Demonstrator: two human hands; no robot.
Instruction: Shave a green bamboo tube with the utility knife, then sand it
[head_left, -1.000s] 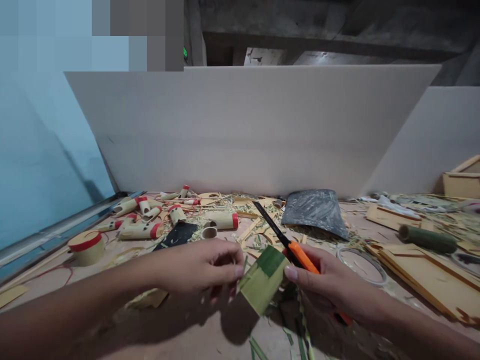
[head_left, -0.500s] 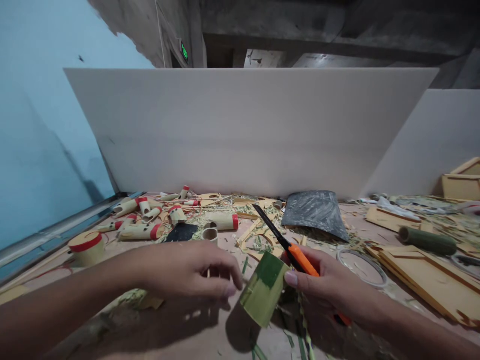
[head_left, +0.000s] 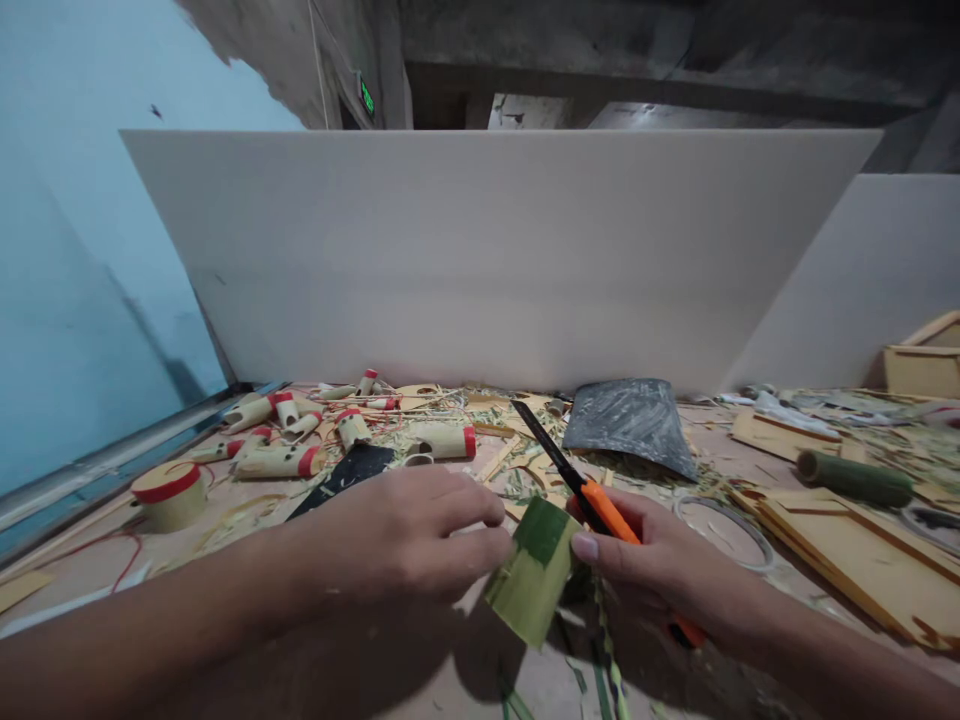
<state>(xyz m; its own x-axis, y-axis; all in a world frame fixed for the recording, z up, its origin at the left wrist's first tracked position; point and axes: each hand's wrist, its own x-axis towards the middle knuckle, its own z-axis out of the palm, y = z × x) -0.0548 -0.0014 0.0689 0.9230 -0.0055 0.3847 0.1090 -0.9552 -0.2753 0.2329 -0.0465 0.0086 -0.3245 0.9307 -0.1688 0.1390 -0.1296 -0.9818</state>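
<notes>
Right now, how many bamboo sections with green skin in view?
2: a partly green section in the right hand, and a dark green section lying at far right. Others may be hidden in the clutter.

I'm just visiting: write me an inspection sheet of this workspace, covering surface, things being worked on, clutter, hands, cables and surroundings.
Surface: pinkish table, strewn with shavings.
Job's things: green bamboo piece, partly dark, partly pale; orange-handled knife, dark blade out.
Clutter: red-banded tubes at left, dark grey sheet beyond the hands, green tube at right.
Hands: right hand holds both knife and bamboo piece; left hand is beside the piece, contact unclear.
Cables: thin red cord at left; power cables, nothing seen.
Surroundings: white panel behind, blue wall at left, green sign above.
</notes>
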